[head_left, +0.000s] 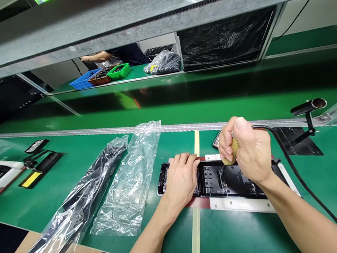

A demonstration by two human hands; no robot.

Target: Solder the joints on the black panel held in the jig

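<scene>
A long black plastic housing (217, 182), its ribbed inside facing up, lies in a fixture with white strips (241, 204) on the green bench. My left hand (182, 177) lies across its left part, fingers curved over the far edge, holding it. My right hand (248, 148) is closed in a fist, thumb on top, around the yellowish handle (234, 151) of a corded tool that looks like an electric screwdriver. That tool stands roughly upright over the housing; its tip is hard to make out. Behind my right hand, a small tray of tiny parts (217, 140) is partly hidden.
A black cable (295, 173) runs to the right. A metal tube holder (309, 107) stands at the right. Left lie an empty clear bag (127, 188), a bagged black part (82, 197) and black pieces (41, 167). A shelf (114, 27) hangs overhead; beyond, a co-worker's arm (96, 57) shows.
</scene>
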